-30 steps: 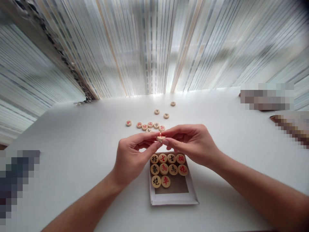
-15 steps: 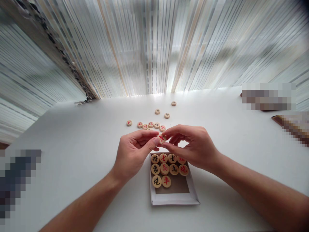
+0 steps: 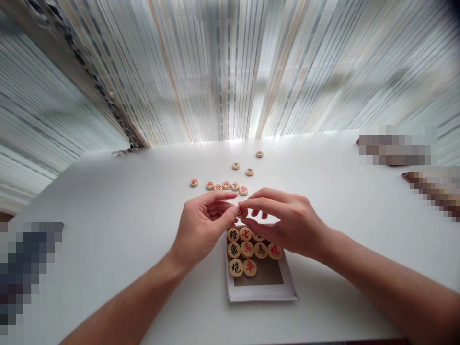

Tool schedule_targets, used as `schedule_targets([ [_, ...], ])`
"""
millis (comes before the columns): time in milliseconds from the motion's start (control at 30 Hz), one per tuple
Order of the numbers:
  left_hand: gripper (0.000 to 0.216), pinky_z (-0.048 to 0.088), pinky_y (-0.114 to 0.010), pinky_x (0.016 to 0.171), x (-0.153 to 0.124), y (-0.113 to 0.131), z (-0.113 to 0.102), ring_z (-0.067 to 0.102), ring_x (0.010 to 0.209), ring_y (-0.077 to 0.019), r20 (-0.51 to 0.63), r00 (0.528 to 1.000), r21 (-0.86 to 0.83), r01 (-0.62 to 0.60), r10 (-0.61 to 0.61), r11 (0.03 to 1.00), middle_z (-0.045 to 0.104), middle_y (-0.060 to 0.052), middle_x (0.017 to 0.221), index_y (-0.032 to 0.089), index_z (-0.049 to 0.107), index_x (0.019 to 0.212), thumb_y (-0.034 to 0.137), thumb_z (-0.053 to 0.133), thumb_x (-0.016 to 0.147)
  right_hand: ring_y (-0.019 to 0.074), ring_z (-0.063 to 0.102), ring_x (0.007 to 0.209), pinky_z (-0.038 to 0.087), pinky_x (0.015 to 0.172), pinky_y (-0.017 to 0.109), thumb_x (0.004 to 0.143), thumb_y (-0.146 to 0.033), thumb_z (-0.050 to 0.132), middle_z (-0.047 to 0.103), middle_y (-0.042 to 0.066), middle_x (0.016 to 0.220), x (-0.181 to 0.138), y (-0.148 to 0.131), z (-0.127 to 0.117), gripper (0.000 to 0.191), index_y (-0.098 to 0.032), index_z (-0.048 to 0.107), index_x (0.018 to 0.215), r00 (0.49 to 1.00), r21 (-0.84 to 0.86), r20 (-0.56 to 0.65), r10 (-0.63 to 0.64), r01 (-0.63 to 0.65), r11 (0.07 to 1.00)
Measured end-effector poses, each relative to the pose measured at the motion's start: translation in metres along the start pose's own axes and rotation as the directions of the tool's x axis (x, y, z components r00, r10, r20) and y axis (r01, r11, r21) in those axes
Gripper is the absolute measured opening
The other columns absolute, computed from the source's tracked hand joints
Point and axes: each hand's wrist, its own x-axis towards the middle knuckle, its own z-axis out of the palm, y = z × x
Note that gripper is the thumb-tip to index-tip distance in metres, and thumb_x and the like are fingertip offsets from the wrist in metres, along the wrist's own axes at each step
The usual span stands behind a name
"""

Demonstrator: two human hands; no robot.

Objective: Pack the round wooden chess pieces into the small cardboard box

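Observation:
A round wooden Chinese chess piece [image 3: 243, 212] with a red character is pinched between my two hands, just above the far edge of a shallow white box [image 3: 264, 293]. My left hand [image 3: 206, 223] has its thumb against the piece's left side, its index finger stretched out above. The thumb and index finger of my right hand [image 3: 287, 215] close on the piece from the right. Rows of pieces lie face up in the box, among them a black-marked one [image 3: 236, 268] and a red-marked one [image 3: 250, 268] in the nearest row. My right hand covers part of the far row.
Beyond my hands, several loose pieces [image 3: 226, 185] lie on the white table [image 3: 118, 249], some with red and some with black characters. A striped string curtain [image 3: 215, 72] hangs behind the table. Blurred-out objects stand at the left and right sides.
The piece has been turned between my fingers, so its red character sits at a different angle. My left index finger has lifted off it. The view has shifted slightly.

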Motion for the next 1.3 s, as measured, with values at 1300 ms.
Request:
schedule_targets([
  [1300, 0.018, 0.063, -0.028, 0.07, 0.003, -0.011, 0.001, 0.075, 0.076, -0.0166, -0.036, 0.993, 0.156, -0.101, 0.108, 0.983, 0.082, -0.009, 0.095, 0.015, 0.081, 0.104, 0.027, 0.074, 0.094, 0.0219, 0.063, 0.078, 0.05, 0.068, 0.032, 0.099, -0.021, 0.064, 0.071, 0.008, 0.087, -0.051, -0.058, -0.001, 0.008, -0.018, 0.072, 0.097, 0.93, -0.193, 0.277, 0.242, -0.193, 0.962],
])
